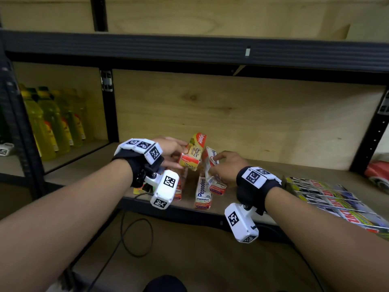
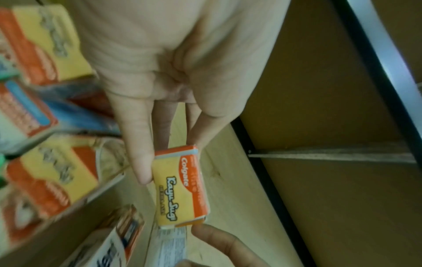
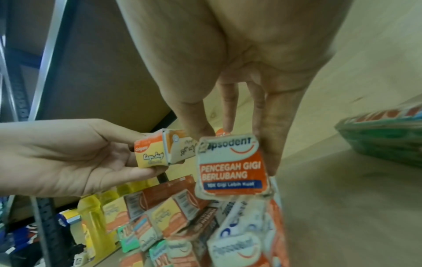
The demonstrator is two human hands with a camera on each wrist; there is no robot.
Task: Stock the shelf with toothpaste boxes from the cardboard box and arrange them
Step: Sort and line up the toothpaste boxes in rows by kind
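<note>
My left hand (image 1: 174, 151) grips a yellow and orange Colgate toothpaste box (image 1: 194, 151) above the wooden shelf (image 1: 252, 165), its end face (image 2: 180, 187) toward the left wrist camera. Thumb and fingers pinch it from both sides (image 3: 151, 153). Close on its right, my right hand (image 1: 223, 167) holds a white and red Pepsodent box (image 1: 210, 163) tilted, fingers curled round it; the end panel (image 3: 230, 166) faces the right wrist camera. Below lie more Pepsodent boxes (image 1: 203, 194) and Colgate boxes (image 3: 169, 213) on the shelf. The cardboard box is out of view.
Flat green and red packs (image 1: 328, 197) lie in a row on the shelf's right. Yellow bottles (image 1: 52, 127) stand in the bay to the left behind a black upright (image 1: 108, 106). A black shelf beam (image 1: 189, 49) runs overhead. Cables (image 1: 134, 234) lie on the floor below.
</note>
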